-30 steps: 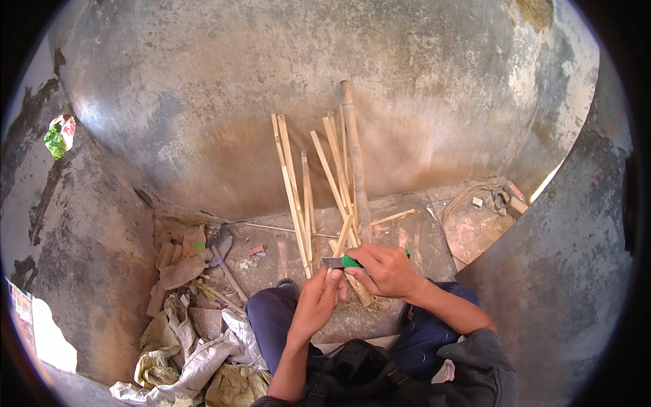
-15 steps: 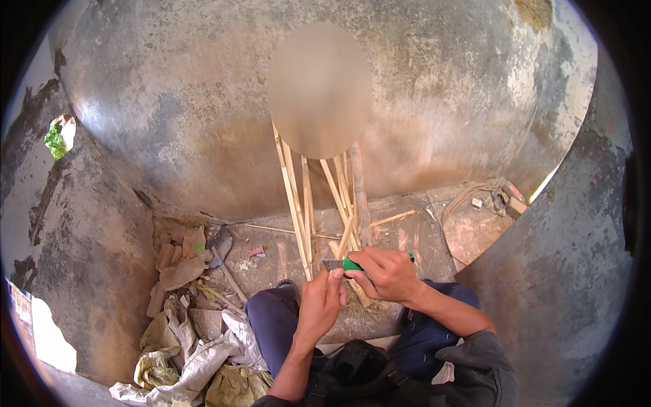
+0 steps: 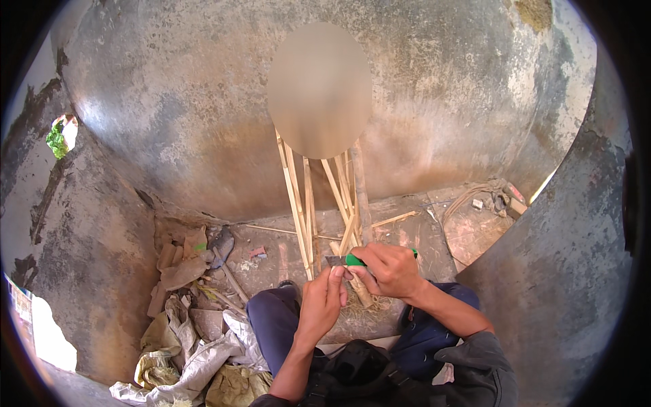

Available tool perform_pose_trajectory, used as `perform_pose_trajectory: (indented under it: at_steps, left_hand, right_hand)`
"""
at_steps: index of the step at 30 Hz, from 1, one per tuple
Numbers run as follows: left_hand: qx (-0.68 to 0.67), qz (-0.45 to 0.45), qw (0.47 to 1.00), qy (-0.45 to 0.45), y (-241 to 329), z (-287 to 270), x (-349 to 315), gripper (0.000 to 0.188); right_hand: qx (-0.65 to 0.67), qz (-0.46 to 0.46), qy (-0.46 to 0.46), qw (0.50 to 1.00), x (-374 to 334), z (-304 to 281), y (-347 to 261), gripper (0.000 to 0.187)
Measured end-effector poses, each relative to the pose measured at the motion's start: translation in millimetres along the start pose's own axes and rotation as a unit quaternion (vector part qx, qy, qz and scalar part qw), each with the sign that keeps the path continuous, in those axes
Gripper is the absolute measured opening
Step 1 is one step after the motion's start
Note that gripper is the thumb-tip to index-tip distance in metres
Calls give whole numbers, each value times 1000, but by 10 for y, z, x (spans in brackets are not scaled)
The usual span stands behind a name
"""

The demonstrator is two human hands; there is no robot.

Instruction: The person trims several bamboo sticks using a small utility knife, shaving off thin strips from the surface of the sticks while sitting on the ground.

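Observation:
My right hand is closed around the green handle of a cutter knife. Its short grey blade points left, just above the fingertips of my left hand. Those fingers are pinched together beside the blade; whatever they hold, if anything, is too small or hidden to name. Beyond my hands, several pale wooden strips lean up against the wall. A thicker round piece of wood or bamboo stands below my right hand, with thin shavings on the floor around it.
A weathered grey wall curves around me. Crumpled sacks lie at my left, near broken tile pieces and a stick. At the far right, a coil of rope or cord rests by some rubble. A blurred oval hides the strips' upper ends.
The knife and my right hand have shifted slightly to the right, and the blade sits a little higher. My left hand keeps almost the same place and pinch.

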State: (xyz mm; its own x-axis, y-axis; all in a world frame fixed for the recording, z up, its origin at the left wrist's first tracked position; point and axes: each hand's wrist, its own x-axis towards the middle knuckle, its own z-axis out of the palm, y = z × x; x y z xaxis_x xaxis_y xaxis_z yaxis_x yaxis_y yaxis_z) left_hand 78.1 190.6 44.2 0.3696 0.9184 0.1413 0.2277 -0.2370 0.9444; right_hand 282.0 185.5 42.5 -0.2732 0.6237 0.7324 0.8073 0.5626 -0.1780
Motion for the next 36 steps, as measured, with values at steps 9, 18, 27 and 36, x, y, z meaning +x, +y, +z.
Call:
perform_pose_trajectory:
  at_steps: [9,18,27,36]
  left_hand:
    - [-37,-41,997,-56,-134,-24,-276,41]
    - [-223,-133,959,-114,-322,-125,-151,43]
    - [-154,-80,981,-92,-267,-87,-164,43]
    - [16,23,1000,-13,-155,-1,-157,39]
  right_hand:
    - [-93,207,139,964,84,-350,944,26]
    - [69,78,83,991,-9,-50,403,22]
    - [84,-13,1,996,-120,131,4,22]
    - [52,-20,7,998,-91,116,-68,21]
